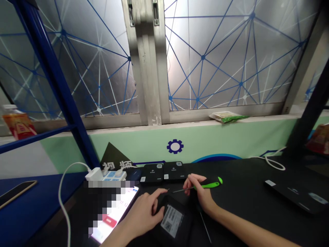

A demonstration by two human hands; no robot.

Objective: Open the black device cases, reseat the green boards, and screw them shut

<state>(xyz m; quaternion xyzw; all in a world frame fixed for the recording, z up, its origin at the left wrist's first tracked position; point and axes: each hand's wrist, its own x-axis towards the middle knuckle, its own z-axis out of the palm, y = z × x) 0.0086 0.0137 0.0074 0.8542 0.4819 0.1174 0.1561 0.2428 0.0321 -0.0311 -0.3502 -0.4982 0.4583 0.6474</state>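
My right hand is closed around a screwdriver with a bright green and black handle. Its thin metal shaft points left, toward my other hand. My left hand has its index finger stretched out and the thumb apart, with the other fingers curled. A tiny speck, too small to name, sits by that fingertip, near the screwdriver's tip. Below lies a black box-shaped device with a white printed label, beside my left thumb. A second thin metal shaft lies on the table under my right wrist.
Two flat black boxes lie side by side at the back; another black box is at the right. A lit phone lies left of my left hand. Behind it stands a power strip with a white cable.
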